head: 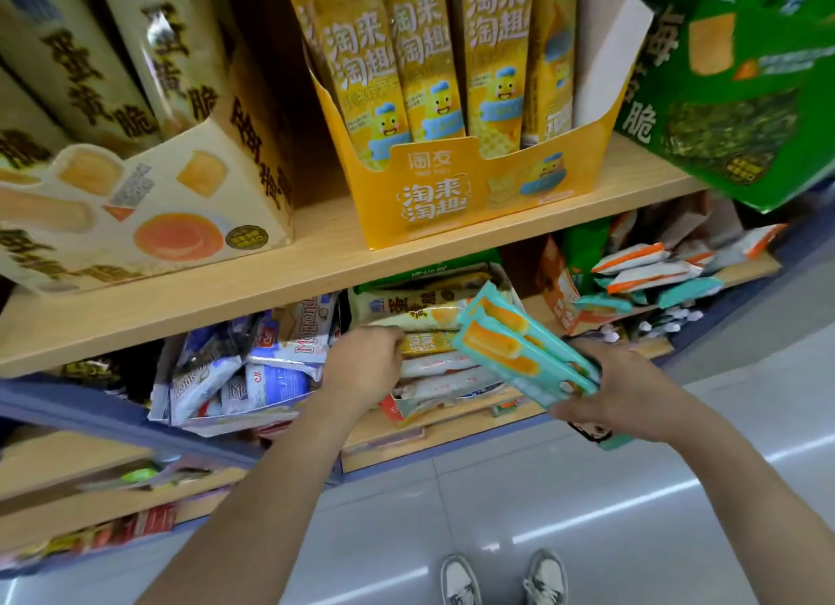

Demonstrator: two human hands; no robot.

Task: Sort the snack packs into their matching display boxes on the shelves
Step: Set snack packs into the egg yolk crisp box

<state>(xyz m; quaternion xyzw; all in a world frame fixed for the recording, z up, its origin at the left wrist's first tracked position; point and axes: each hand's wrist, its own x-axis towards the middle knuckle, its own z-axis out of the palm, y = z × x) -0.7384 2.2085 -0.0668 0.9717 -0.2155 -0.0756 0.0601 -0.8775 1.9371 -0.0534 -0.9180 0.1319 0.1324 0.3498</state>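
**Hands at the middle shelf, teal packs held on the right**

On the upper shelf [316,261], far left: a cream display box [149,216] printed with egg-yolk pictures, tall cream packs standing in it. Just to its right, apart from it: a yellow display box [433,197] holding upright yellow packs [433,66] with a cartoon figure. Furthest right, tilted and overhanging the shelf edge: a green box [732,89].

Below, on the middle shelf, left: a torn-open carton of blue-and-white snack packs [253,369], heaped loosely. Beside it, reaching in from below: the left hand [366,365], fingers curled at the edge of a low open box [433,378] of flat-stacked long packs in cream, yellow and white. Cannot tell whether anything is pinched between those fingers, hidden behind the knuckles.

Further right: the right hand [610,392], closed around a bunch of teal snack packs [519,351] with orange pictures, held slanting up and leftwards over the low box, in front of the shelf. Under the same hand, part of a dark object with a teal edge, too hidden to identify.

Right end of the middle shelf: a loose pile of teal and orange-and-white packs [650,274], well apart from the hands.

At the bottom, on grey floor tiles: two pale sneakers [501,579].
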